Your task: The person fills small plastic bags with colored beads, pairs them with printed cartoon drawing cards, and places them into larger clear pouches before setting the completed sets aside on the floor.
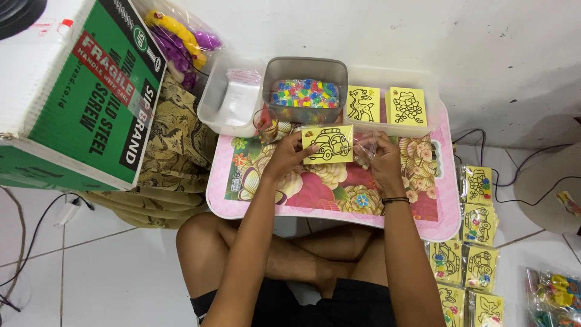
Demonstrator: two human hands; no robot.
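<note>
Card: you held the yellow card with a car outline (327, 145) above the far edge of the pink floral tray (339, 188), just before the grey tub of coloured beads (305, 91)
Left hand (284, 156): fingers clamped on the card's left edge
Right hand (382, 160): fingers pinched on a clear plastic sleeve (365, 145) beside the card; you did well to keep its mouth spread and the card flat
Nearby: finished packets (478, 184) lay on the floor off the tray's right edge

The yellow card (327, 145) is looking like matt paper, while the clear bag (367, 147) is showing as glossy, crinkled plastic. The flowered tray (339, 188) is shining smooth, and the box (78, 103) is appearing as printed cardboard.
</note>
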